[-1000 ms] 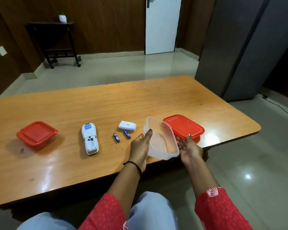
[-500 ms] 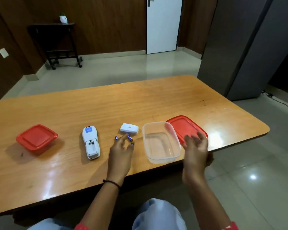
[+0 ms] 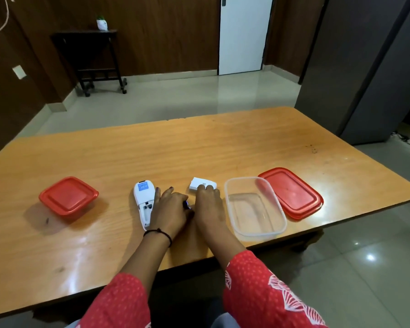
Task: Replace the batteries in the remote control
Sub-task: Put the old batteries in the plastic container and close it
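Hands have both left the clear rectangular plastic container (image 3: pixel 255 208), which a second ago they held tilted at the near edge of the orange-brown wooden table (image 3: pixel 223 147); it now sits flat and empty, with its loose red plastic lid (image 3: pixel 291 192) touching its far right side. Left hand (image 3: pixel 171 210), palm down, has come onto the spot where the two small blue batteries (image 3: pixel 187 205) lay between remote and cover; only a sliver of blue shows at its thumb side. Fingers look curled over them, but whether they are actually pinched I cannot tell. Right hand (image 3: pixel 208 204) lies just beside it, fingertips (image 3: pixel 205 187) resting on the small white battery cover (image 3: pixel 201 184); also curled, grip unclear. White handheld remote control (image 3: pixel 144 202) lies face down, just left of the left hand and touching or nearly touching it, blue label at the far end, battery bay open and seemingly empty. Closed red-lidded plastic box (image 3: pixel 68 197) stands well apart to the left, untouched. Judgement: fresh cells are tipped out and being gathered; insertion and refitting the cover remain. Cells are small and roll easily, so polarity and grip need care.
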The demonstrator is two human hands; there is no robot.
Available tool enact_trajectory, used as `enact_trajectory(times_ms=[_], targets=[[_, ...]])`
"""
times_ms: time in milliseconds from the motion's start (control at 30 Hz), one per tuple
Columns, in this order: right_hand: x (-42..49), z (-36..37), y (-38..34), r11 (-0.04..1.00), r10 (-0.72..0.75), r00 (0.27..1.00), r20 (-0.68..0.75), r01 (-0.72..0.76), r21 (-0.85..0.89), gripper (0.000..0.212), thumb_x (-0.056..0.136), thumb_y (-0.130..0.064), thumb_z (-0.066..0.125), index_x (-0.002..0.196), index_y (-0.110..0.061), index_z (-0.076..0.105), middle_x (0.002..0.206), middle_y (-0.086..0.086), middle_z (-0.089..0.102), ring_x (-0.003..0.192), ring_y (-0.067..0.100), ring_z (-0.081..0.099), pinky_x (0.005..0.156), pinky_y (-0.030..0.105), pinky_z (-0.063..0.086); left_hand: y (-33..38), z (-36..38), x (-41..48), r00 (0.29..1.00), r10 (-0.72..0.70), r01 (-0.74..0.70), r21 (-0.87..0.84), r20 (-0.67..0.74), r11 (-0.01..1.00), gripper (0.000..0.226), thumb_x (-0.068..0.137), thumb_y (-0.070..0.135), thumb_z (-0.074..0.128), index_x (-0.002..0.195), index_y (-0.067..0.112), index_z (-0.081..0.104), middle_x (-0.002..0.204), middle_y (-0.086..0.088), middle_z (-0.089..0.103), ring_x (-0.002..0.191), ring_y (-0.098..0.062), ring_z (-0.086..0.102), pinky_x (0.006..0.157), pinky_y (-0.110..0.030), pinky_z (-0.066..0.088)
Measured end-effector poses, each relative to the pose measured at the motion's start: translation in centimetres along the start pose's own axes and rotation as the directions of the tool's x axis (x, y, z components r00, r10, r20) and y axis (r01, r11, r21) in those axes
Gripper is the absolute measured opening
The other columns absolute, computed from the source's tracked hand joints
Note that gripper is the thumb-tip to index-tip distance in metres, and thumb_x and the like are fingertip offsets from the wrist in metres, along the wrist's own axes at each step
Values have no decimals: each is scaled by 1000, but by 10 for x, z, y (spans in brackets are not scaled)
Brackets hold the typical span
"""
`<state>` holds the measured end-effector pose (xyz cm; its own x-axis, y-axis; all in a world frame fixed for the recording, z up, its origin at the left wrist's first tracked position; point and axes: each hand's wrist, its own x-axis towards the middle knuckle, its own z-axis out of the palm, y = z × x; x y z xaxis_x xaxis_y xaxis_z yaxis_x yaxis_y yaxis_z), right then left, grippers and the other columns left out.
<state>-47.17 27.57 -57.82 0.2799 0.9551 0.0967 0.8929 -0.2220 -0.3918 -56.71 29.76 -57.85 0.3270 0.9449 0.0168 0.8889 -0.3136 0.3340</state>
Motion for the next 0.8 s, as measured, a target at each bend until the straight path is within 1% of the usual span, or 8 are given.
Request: enact_trajectory(times_ms=[100,167,267,367,500,600,733,800], targets=[[-7,-5,0,1000,-18,999,36,18,21,27,90,1,46,117,-1,50,122,18,55,114,31,49,81,34,43,-4,3,-4,998,11,-12,-12,-65,1000,14,86,25,56,89,18,67,110,-4,70,139,-25,33,116,-42,4],[-16,-18,-1,991,-32,999,27,28,127,27,88,2,46,112,-3,56,118,16,59,108,30,55,73,32,40,-5,1,-15,992,2,-15,-104,-127,995,24,85,25,61,106,17,68,118,-3,68,139,-24,33,116,-40,3],[-29,-52,15,957,8,979,-202,51,287,24,84,-3,50,101,-13,64,103,6,67,91,26,62,66,29,42,2,-8,-35,959,10,-95,-286,-284,954,38,80,26,70,117,18,64,123,2,65,138,-19,34,117,-38,4],[-35,-79,60,978,107,927,-359,-32,208,19,82,-9,56,96,-19,66,91,2,70,85,23,61,67,32,45,29,-17,-42,941,94,-221,-381,-324,898,37,78,30,72,114,23,65,124,7,63,138,-12,31,119,-36,2],[-35,-73,97,967,109,983,-150,-140,-213,21,86,-13,55,104,-19,65,98,5,68,103,24,52,80,35,31,81,-10,-28,951,296,-305,-141,-85,942,38,82,40,64,116,25,64,126,6,63,142,-17,25,117,-40,-7],[-38,-68,103,963,42,998,-41,-52,-264,19,87,-22,58,103,-19,67,101,5,69,111,23,47,87,36,30,101,1,-20,949,293,-297,22,113,954,34,85,36,57,117,26,63,125,5,64,144,-19,21,117,-49,-9],[-37,-94,117,997,71,973,-220,-62,51,21,86,-25,63,105,-21,68,101,3,63,111,23,46,92,37,31,98,6,-16,950,296,-298,1,95,955,43,84,38,62,124,26,58,135,4,57,144,-17,21,119,-45,-4],[-33,-106,135,964,181,918,-353,-94,250,20,86,-23,62,105,-20,68,98,3,61,107,26,49,91,39,39,95,7,-19,961,273,-275,-211,-37,938,44,84,31,65,126,23,57,139,3,52,139,-16,31,116,-35,12]])
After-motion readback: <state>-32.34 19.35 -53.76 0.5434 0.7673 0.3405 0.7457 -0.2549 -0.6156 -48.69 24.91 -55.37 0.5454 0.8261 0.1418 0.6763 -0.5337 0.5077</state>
